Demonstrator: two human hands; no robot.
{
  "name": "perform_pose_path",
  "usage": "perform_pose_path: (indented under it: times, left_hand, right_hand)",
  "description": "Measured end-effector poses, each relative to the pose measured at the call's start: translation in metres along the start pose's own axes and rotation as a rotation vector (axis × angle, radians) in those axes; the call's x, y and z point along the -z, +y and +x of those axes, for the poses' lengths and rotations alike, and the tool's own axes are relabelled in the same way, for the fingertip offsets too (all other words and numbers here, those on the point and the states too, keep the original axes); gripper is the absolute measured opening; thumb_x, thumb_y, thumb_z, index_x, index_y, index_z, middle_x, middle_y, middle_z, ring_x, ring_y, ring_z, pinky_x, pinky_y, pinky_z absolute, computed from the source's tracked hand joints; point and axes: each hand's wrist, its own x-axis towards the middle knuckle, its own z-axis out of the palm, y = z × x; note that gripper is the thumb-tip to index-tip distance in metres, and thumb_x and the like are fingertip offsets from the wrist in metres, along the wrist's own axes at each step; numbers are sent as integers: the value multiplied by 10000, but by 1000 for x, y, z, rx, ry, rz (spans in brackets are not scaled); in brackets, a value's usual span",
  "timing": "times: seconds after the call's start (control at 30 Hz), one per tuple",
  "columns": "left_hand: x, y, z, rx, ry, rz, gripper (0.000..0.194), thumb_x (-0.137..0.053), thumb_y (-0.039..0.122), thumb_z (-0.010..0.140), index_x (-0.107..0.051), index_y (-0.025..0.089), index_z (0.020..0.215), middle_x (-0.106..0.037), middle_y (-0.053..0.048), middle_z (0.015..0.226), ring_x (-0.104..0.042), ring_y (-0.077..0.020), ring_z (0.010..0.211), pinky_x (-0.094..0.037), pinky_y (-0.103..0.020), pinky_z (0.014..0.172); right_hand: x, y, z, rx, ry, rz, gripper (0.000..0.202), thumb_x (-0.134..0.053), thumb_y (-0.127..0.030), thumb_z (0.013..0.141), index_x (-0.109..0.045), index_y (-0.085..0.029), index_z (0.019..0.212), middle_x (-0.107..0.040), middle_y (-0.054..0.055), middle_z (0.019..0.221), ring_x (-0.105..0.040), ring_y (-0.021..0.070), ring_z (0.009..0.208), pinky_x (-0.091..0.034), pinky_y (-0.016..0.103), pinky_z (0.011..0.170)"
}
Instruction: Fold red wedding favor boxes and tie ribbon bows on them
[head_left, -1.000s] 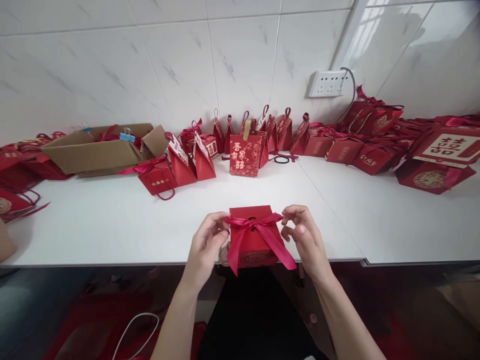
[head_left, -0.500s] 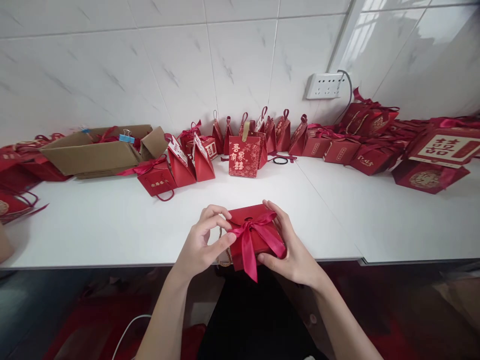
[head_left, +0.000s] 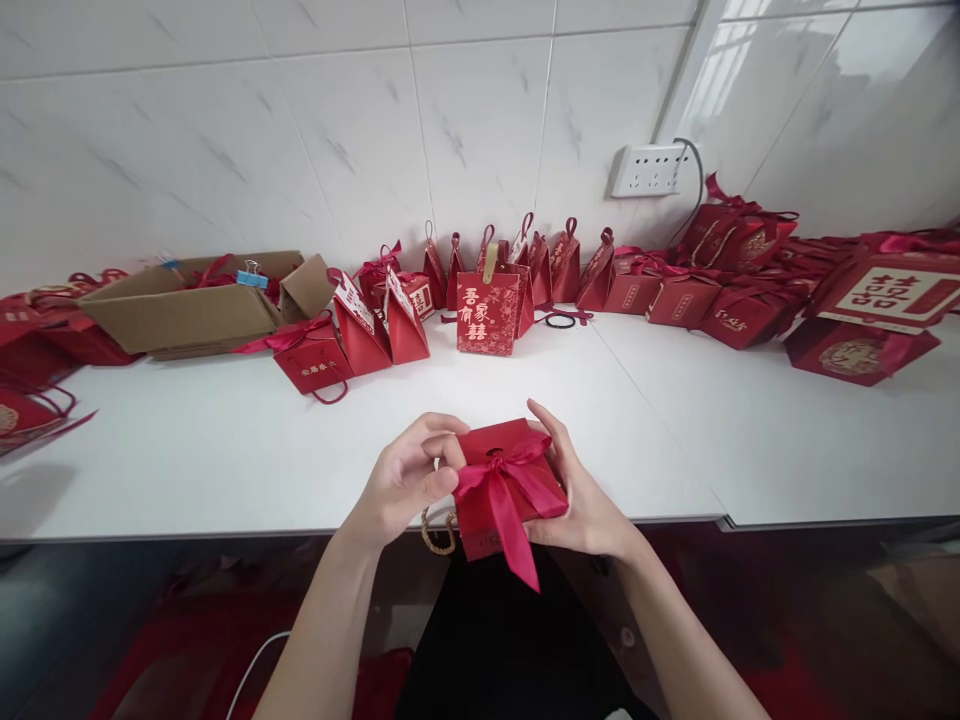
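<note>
A small red gift box (head_left: 480, 510) with a pink ribbon bow (head_left: 501, 468) on its front is held at the table's front edge. My right hand (head_left: 581, 500) grips its right side, thumb in front and index finger raised. On the left side, my left hand (head_left: 416, 475) has bent fingers at the upper left corner and the loop of the bow; its thumb and index finger are closed there. A gold rope handle (head_left: 439, 535) hangs at the box's lower left.
Along the wall stand several red boxes, one a patterned box (head_left: 486, 315) in the middle. A cardboard box (head_left: 187, 318) with red items is at left, stacked red boxes (head_left: 862, 300) at right. A black ring (head_left: 559, 321) lies on the white table (head_left: 300, 460).
The box has tilted and dropped slightly, and its ribbon tail hangs lower right. My left fingers have curled in more. A bit of arm at the far left edge has gone from view.
</note>
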Motion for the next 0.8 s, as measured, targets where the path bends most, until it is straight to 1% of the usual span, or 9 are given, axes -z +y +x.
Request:
perform_pose_path:
  times: [0.07, 0.17, 0.33, 0.43, 0.5, 0.57, 0.63, 0.7, 0.8]
  left_hand:
    - [-2, 4, -3, 57, 36, 36, 293, -642, 398, 803, -576, 195, 1005, -475, 20, 641, -407, -93, 560, -321, -228, 523]
    - [-11, 10, -7, 178, 181, 219, 230, -586, 425, 829, -601, 195, 835, -463, 15, 634, -389, -99, 551, -310, -234, 509]
    - [-24, 15, -17, 147, 458, 564, 175, -617, 360, 783, -585, 213, 872, -502, -5, 768, -470, -144, 726, -388, -254, 659]
    - [-29, 14, -21, 266, 453, 535, 272, -515, 459, 832, -508, 204, 738, -431, 16, 671, -411, -129, 627, -356, -247, 588]
    - [-32, 14, -19, 347, 387, 507, 429, -406, 545, 860, -397, 201, 604, -349, 27, 589, -340, -121, 558, -299, -249, 525]
    - [-33, 13, -14, 382, 397, 510, 489, -367, 589, 855, -307, 204, 560, -278, 34, 560, -283, -116, 533, -250, -254, 501]
    - [-33, 11, -8, 380, 434, 499, 484, -399, 581, 846, -273, 207, 566, -245, 41, 567, -259, -111, 530, -231, -252, 503]
    - [-33, 8, -2, 360, 425, 465, 469, -452, 547, 836, -267, 206, 571, -237, 47, 568, -254, -105, 528, -231, -245, 509]
    - [-34, 3, 3, 341, 386, 396, 449, -507, 497, 828, -290, 200, 571, -251, 55, 553, -255, -93, 517, -233, -233, 505]
  right_hand:
    - [-1, 0, -3, 3, 29, -8, 1153, -826, -328, 588, -68, -324, 1458, -290, 143, 1436, -348, 317, 1325, -323, 506, 1058]
    - [-6, -4, -11, 14, 81, -37, 1104, -809, -331, 617, -83, -347, 1449, -265, 131, 1453, -406, 305, 1288, -379, 492, 1028]
    - [-13, -11, -27, 17, 187, -210, 1049, -777, -374, 666, -76, -343, 1446, -184, 130, 1494, -359, 311, 1323, -422, 482, 999]
    - [-9, -13, -35, 8, 132, -262, 1106, -748, -534, 657, -11, -332, 1457, -186, 123, 1507, -309, 320, 1349, -404, 480, 1011]
    - [-4, -16, -37, 44, 158, -209, 1028, -603, -721, 672, -77, -306, 1452, -234, 119, 1492, -274, 319, 1363, -380, 472, 1024]
    - [2, -20, -34, 66, 336, -156, 750, -402, -765, 769, -320, -281, 1337, -397, 109, 1376, -374, 291, 1287, -393, 436, 991]
    - [4, -28, -26, -5, 524, -194, 514, -313, -687, 863, -515, -240, 1019, -557, 78, 1054, -525, 241, 1029, -442, 366, 854]
    - [3, -35, -17, -131, 548, -263, 478, -333, -636, 886, -480, -210, 728, -496, 23, 729, -502, 180, 734, -421, 299, 673]
    - [-4, -43, -8, -227, 434, -236, 475, -411, -592, 876, -394, -200, 609, -390, -21, 580, -387, 128, 570, -331, 262, 549]
